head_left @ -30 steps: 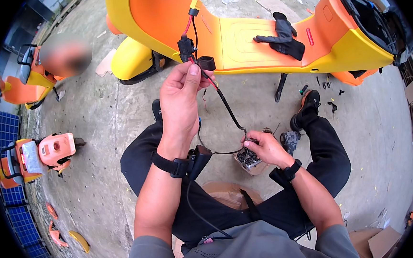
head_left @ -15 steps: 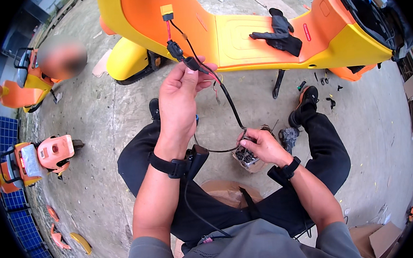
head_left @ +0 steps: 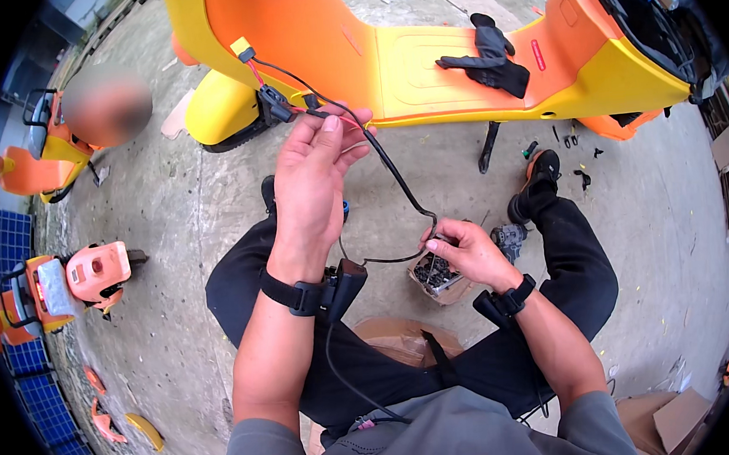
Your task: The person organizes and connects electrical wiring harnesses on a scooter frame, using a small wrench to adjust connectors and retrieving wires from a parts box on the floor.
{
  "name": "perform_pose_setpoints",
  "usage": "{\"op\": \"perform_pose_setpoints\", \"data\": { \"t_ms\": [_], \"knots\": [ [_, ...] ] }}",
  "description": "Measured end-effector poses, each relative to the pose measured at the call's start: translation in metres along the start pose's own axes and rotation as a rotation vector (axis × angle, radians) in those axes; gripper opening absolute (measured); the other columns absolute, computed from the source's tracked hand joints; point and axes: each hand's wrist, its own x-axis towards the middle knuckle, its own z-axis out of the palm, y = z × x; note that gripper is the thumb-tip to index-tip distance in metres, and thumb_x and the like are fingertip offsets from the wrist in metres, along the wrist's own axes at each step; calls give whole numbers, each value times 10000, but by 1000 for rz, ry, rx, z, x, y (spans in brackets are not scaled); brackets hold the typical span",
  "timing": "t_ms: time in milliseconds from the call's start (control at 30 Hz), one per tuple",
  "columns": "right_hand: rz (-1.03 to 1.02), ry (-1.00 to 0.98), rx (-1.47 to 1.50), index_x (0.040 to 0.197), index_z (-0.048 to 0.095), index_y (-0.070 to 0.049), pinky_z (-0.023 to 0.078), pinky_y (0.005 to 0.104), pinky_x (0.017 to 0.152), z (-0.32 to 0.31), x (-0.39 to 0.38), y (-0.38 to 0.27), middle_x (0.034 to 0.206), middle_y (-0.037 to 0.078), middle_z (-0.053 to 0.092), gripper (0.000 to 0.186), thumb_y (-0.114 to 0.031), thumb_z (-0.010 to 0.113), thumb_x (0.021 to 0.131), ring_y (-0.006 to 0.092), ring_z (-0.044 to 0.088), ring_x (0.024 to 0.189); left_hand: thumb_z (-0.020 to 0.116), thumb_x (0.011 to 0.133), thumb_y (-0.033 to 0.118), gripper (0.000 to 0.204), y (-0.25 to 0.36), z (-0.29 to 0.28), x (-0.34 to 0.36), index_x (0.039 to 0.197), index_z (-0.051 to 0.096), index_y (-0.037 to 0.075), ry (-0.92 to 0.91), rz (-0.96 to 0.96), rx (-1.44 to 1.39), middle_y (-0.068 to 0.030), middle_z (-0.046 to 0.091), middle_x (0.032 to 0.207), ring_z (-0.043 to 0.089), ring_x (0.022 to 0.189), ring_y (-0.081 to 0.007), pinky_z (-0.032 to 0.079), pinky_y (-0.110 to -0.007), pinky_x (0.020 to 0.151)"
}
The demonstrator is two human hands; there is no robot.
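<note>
A wiring harness (head_left: 396, 173) in black sleeving hangs between my two hands. My left hand (head_left: 317, 150) pinches its upper end, where red and black wires come out near a black fuse holder (head_left: 275, 103). Beyond that, a yellow connector (head_left: 242, 49) sticks up on its wires in front of the scooter's orange panel. My right hand (head_left: 464, 253) is closed on the black cable lower down, above a small box of screws (head_left: 437, 278). From there a thinner stretch of cable loops back left beneath my left hand.
A yellow and orange scooter (head_left: 449, 112) stands across the front, a black glove (head_left: 492, 62) on its footboard. A power drill (head_left: 510, 241) lies by the screw box. Small black parts (head_left: 582, 178) lie near my right shoe. More scooters (head_left: 89, 276) stand at the left; cardboard (head_left: 682, 421) lies lower right.
The yellow connector and fuse holder have tipped to the left and down. My left hand's fingers have shifted along the wires and loosened slightly. My right hand has barely moved.
</note>
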Motion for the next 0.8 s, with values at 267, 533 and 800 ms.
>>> {"op": "perform_pose_setpoints", "data": {
  "t_ms": [267,533,800],
  "knots": [
    [-29,20,-60,946,628,4,470,264,732,1,0,3,839,23,651,123,-111,643,906,81,542,783,560,956,122,139,-2,7,-5,1059,594,35,-35,-86,98,-46,643,923,643,870,-163,510,-310,786],
    [-131,-25,-157,978,630,4,491,299,769,1,5,14,870,82,675,157,-116,656,880,137,610,807,552,960,137,149,-2,7,-7,1061,592,35,-101,-137,90,-63,645,944,658,883,-194,508,-321,814],
    [52,189,-391,974,631,-9,476,363,659,-12,5,8,772,114,642,214,-210,568,932,270,548,650,550,958,137,162,-2,8,-9,1042,605,10,-157,-154,83,-75,649,928,662,849,-191,519,-312,778]
  ]
}}
